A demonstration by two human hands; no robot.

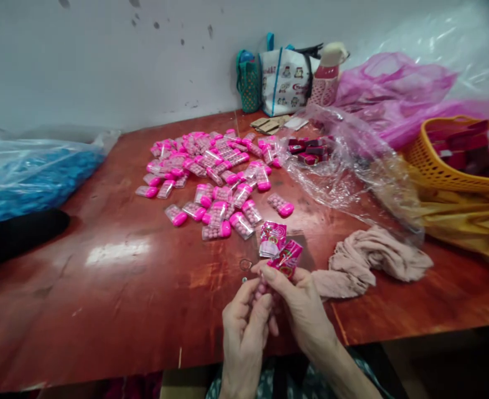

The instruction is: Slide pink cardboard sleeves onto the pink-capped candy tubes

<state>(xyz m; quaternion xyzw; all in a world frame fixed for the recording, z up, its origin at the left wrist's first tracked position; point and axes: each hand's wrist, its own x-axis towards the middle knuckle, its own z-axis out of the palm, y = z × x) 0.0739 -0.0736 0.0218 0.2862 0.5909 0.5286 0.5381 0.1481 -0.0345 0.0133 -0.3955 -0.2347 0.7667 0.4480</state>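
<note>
My left hand [246, 327] is closed round a small clear container of pink balls [261, 289], near the table's front edge. Against it, my right hand [300, 305] pinches a shiny pink printed wrapper [289, 256] between thumb and fingers. Another pink wrapper [273, 238] lies on the table just beyond my fingertips. Farther back, a spread-out pile of clear containers with pink caps and pink balls [211, 158] covers the middle of the table. My fingers partly hide the container I hold.
A crumpled beige cloth [377, 260] lies right of my hands. Clear plastic [344, 177] with dark red packets and a yellow basket [444, 166] stand at the right. A blue-filled bag [40, 172] is at the left. Bags and a bottle [327, 72] stand by the wall.
</note>
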